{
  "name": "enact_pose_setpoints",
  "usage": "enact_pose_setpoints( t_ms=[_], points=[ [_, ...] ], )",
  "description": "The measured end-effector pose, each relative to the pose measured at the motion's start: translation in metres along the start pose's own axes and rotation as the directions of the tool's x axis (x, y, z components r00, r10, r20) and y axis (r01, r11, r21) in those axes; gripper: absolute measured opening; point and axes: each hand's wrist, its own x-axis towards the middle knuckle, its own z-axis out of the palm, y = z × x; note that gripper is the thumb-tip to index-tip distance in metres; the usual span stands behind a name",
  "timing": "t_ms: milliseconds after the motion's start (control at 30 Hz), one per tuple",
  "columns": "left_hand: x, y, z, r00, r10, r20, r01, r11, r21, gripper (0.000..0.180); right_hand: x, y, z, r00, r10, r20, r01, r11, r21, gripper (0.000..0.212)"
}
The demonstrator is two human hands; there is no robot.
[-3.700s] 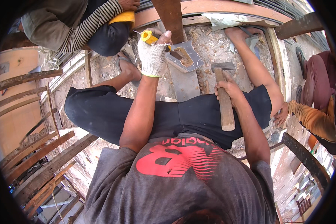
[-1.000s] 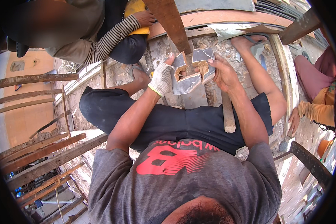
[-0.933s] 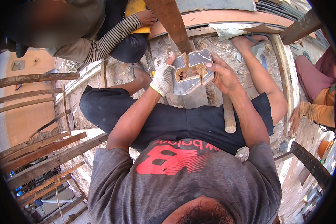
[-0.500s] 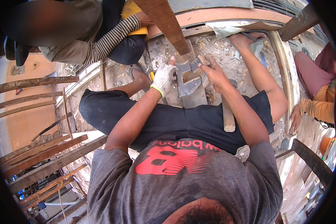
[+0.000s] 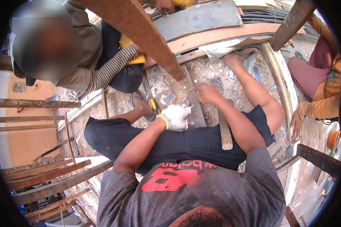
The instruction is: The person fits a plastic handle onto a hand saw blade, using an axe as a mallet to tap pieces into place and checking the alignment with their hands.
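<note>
My left hand (image 5: 176, 117), in a white knit glove with bare fingertips, is low over a grey board (image 5: 198, 111) between my legs. Its fingers are spread apart and nothing shows in them. Over the board's right edge is my bare right hand (image 5: 209, 94), its fingers smeared by motion, so any hold is unclear. A hammer's wooden handle (image 5: 225, 130) leans over my right thigh beneath that forearm. Dark grey flat pieces lie beyond my hands: one angular piece (image 5: 170, 98) on the left and another piece (image 5: 216, 83) on the right. A yellow-handled tool (image 5: 154, 106) lies left of my glove.
A thick wooden beam (image 5: 140, 38) slants down from the top. A person in a striped sleeve (image 5: 115, 68) sits at upper left. Another person's orange sleeve (image 5: 320, 108) is at right. Wooden framing (image 5: 282, 79) borders the rubble floor. Loose timbers (image 5: 49, 166) stand at left.
The dark grey piece with a cut-out is no longer between my hands. My left hand has come down nearer my lap, and my right hand has drawn closer in. The view has shifted slightly.
</note>
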Motion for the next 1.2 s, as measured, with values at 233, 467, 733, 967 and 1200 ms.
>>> enact_pose_setpoints(
  t_ms=[233, 467, 733, 967, 1200],
  points=[
    [0.008, -0.030, 0.023, 0.996, -0.031, -0.084, 0.020, 0.992, -0.128, 0.051, -0.005, -0.016, 0.015, 0.970, -0.131, 0.205, 0.137, 0.991, -0.015, 0.063],
    [0.009, -0.014, 0.004, 0.996, -0.068, 0.054, 0.072, 0.995, -0.070, 0.058, 0.026, 0.026, 0.046, 0.983, -0.172, 0.059, 0.170, 0.985, 0.032, 0.052],
    [0.009, -0.018, 0.015, 0.997, -0.057, 0.049, 0.064, 0.986, -0.157, 0.059, 0.019, 0.020, 0.037, 0.980, -0.125, 0.157, 0.111, 0.989, 0.096, 0.051],
    [0.012, -0.023, 0.022, 0.998, -0.030, 0.049, 0.036, 0.990, -0.133, 0.055, 0.028, 0.033, 0.052, 0.973, -0.179, 0.148, 0.162, 0.979, 0.123, 0.051],
    [0.012, -0.018, 0.015, 0.999, -0.032, 0.044, 0.038, 0.988, -0.153, 0.054, 0.030, 0.036, 0.051, 0.977, -0.158, 0.141, 0.140, 0.982, 0.126, 0.051]
  ],
)
